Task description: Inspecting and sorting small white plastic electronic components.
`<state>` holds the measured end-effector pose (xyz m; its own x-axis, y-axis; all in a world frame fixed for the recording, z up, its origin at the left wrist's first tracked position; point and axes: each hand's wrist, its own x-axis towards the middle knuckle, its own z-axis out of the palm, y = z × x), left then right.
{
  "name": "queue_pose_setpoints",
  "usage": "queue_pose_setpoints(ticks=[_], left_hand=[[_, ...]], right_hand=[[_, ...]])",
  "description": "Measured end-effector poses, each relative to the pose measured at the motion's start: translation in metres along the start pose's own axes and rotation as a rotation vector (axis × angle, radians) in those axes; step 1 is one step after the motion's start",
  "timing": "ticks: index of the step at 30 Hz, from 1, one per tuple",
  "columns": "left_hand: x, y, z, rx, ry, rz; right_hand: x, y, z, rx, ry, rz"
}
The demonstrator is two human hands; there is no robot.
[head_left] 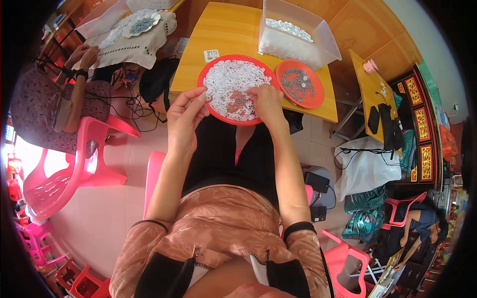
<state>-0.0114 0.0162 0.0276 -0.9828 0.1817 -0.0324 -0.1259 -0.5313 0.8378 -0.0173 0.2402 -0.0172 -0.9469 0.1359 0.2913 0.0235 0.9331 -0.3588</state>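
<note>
A red round tray (202,74) full of small white plastic pieces (233,74) sits at the table's near edge, above my lap. A bare reddish patch shows in its lower middle. My left hand (185,116) is at the tray's left rim, thumb and forefinger pinched on what looks like a small white piece (205,95). Over the tray's right side, my right hand (268,103) has its fingers bent down together among the pieces; what they grip is hidden. Beside it an orange-red plate (314,99) holds small grey metal parts (297,84) and a white piece.
A clear plastic bin (298,52) of white pieces stands on the yellow table (218,25), near a small white card (211,55). At left another person (59,104) sits at a cloth-covered table. A pink chair (82,164), cables (134,107) and bags (367,164) are around me.
</note>
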Motion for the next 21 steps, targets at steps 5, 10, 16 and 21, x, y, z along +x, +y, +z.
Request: queue_pose_setpoints(ticks=[5,10,16,21], left_hand=[[0.001,0.006,-0.002,-0.003,0.020,-0.013],[0.002,0.009,-0.002,-0.014,0.007,0.017],[0.001,0.009,-0.002,-0.042,0.007,0.011],[0.002,0.003,0.000,-0.031,0.006,-0.005]], right_hand=[[0.003,0.000,-0.001,-0.186,0.152,0.021],[0.015,-0.005,0.006,-0.097,0.159,-0.036],[0.029,-0.010,0.021,-0.059,0.116,-0.049],[0.031,-0.003,0.021,0.000,0.120,-0.016]])
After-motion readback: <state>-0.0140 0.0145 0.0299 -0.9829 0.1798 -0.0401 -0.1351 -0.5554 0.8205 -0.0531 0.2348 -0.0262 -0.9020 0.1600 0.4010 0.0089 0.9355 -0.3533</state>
